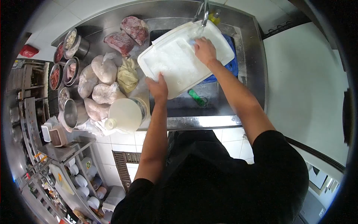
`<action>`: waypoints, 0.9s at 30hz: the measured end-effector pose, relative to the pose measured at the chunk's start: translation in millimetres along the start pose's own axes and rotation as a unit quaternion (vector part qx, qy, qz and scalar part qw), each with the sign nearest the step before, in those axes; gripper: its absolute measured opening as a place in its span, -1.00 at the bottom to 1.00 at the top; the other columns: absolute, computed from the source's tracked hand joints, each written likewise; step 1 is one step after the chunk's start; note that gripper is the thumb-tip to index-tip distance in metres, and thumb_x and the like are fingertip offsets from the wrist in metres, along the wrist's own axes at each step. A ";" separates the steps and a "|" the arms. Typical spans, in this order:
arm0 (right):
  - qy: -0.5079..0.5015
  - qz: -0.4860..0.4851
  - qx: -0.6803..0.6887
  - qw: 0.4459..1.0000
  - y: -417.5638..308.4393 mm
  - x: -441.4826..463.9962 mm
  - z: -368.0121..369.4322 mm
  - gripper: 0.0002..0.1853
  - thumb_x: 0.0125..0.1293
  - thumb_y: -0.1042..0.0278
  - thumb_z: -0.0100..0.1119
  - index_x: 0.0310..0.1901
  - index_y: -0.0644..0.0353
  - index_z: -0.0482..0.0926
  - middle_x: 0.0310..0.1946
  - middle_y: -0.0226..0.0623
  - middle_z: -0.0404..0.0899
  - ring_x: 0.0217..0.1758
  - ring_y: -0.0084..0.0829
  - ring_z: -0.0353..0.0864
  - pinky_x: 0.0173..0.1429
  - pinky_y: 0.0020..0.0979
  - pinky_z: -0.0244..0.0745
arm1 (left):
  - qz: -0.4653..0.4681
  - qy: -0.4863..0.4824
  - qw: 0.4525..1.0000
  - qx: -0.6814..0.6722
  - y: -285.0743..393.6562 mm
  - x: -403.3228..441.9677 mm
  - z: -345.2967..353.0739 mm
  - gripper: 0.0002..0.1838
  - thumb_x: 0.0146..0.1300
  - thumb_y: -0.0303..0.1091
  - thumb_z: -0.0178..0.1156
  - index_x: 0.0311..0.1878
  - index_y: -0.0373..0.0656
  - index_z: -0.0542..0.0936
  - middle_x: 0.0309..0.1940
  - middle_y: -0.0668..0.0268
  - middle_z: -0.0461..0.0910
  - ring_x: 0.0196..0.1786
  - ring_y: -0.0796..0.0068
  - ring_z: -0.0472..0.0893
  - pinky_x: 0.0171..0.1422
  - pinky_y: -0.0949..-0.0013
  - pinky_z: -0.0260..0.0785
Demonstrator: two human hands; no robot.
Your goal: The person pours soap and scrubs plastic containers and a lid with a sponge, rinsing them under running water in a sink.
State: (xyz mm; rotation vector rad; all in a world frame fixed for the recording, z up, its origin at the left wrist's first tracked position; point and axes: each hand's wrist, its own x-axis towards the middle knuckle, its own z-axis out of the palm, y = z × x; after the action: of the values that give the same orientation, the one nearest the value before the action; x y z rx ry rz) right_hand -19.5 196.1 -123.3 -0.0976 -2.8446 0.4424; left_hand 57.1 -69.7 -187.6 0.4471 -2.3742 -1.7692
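A white plastic tub (179, 61) is tilted over the sink, wet and sudsy inside, below the metal faucet (205, 16). My left hand (158, 87) grips its lower-left rim, thumb on the inside and fingers partly hidden behind the wall. Curled fingers of my right hand (205, 51) press on the tub's inner surface near the running water; a pale bluish patch shows beside them, and what they hold, if anything, is hard to see. In the sink basin (167, 110) lies a green object (197, 98), perhaps a scrubber. Blue plastic (232, 67) shows behind the tub.
Left of the sink are frozen red meat pieces (135, 30), several bagged pale lumps (104, 69), a yellowish cloth (127, 74) and a large plastic jug (126, 115). Metal pots (76, 114) with food line the far left. A yellow bottle (214, 16) stands behind the faucet.
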 end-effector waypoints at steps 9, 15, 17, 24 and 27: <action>-0.084 0.023 -0.005 0.996 4.8 4.7 -10.2 -0.72 0.46 0.21 0.15 0.05 0.13 0.71 0.11 -0.12 0.66 0.20 0.03 0.64 0.30 -0.01 0.56 | -0.038 -0.046 0.998 0.030 32.8 -8.9 -14.8 -0.50 0.37 -0.30 0.33 0.13 -0.50 0.38 0.07 -0.32 0.56 0.17 -0.29 0.62 0.32 -0.06 0.42; -0.104 0.040 -0.045 0.993 13.1 -51.0 -33.4 -0.73 0.49 0.20 0.12 0.02 0.10 0.71 0.13 -0.12 0.65 0.20 -0.02 0.65 0.29 0.04 0.55 | 0.030 0.021 0.999 0.021 3.5 -2.4 -0.2 -0.51 0.36 -0.31 0.33 0.13 -0.49 0.38 0.00 -0.28 0.60 0.08 -0.31 0.66 0.24 -0.07 0.47; -0.114 0.017 -0.074 0.991 6.0 -41.5 -35.4 -0.75 0.49 0.21 0.11 0.00 0.09 0.71 0.13 -0.12 0.65 0.17 -0.03 0.65 0.28 0.05 0.55 | 0.011 -0.010 0.999 0.046 8.0 -5.0 -5.9 -0.48 0.34 -0.32 0.33 0.16 -0.51 0.37 0.02 -0.29 0.60 0.10 -0.31 0.65 0.25 -0.08 0.46; -0.034 -0.063 -0.092 0.993 6.7 25.8 -8.1 -0.76 0.47 0.25 0.13 0.04 0.06 0.69 0.15 -0.17 0.64 0.13 -0.05 0.63 0.26 0.02 0.51 | 0.018 0.008 0.999 0.038 11.3 -6.1 -5.5 -0.46 0.32 -0.34 0.31 0.20 -0.54 0.38 0.07 -0.31 0.57 0.13 -0.28 0.63 0.28 -0.09 0.44; 0.009 -0.045 -0.062 0.997 26.0 -46.6 -23.8 -0.76 0.45 0.22 0.18 0.04 0.06 0.69 0.15 -0.20 0.62 0.17 -0.06 0.58 0.26 0.03 0.48 | 0.000 0.046 0.999 -0.005 -0.5 -5.0 3.8 -0.54 0.36 -0.35 0.28 0.15 -0.50 0.41 0.10 -0.27 0.56 0.13 -0.17 0.64 0.29 -0.01 0.45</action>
State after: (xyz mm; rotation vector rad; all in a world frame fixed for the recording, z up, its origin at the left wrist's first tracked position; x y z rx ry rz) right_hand 32.5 222.8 -120.8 0.0030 -2.8427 0.2450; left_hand 60.8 -64.7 -189.0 0.5161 -2.3021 -1.7210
